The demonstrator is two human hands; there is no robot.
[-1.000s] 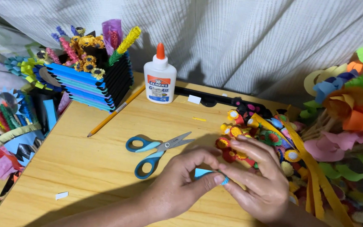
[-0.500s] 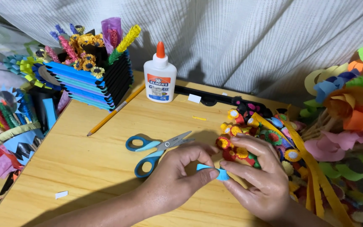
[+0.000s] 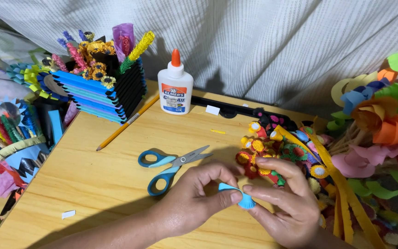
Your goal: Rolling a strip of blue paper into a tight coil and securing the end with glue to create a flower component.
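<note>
Two hands: my left hand (image 3: 194, 203) and right hand (image 3: 286, 207) meet at the near edge of the wooden table (image 3: 93, 184).
Around me: blue-handled scissors (image 3: 171, 163) lie just far-left of my left hand, blades pointing right; a yellow pencil (image 3: 127, 123) lies slanted beyond them.
In the way: a heap of small paper flowers (image 3: 272, 152) sits right behind my fingers, touching my right fingertips; yellow paper strips (image 3: 337, 184) trail past my right hand.
Blue paper piece: a small fringed blue paper roll (image 3: 244, 200) sits between both hands, above the table.
Fingers: left thumb and forefinger pinched narrow on the roll's left end; right fingers closed on its fringed end.
Bottle: a white glue bottle (image 3: 175, 90) with orange cap and an orange-and-blue label stands far, centre.
Far left: a blue-and-black paper-strip holder (image 3: 102, 94) filled with paper stems.
Far right: large paper blooms (image 3: 383, 124) in green, orange and pink.
Scrap: a white paper bit (image 3: 68, 214) lies near left.
</note>
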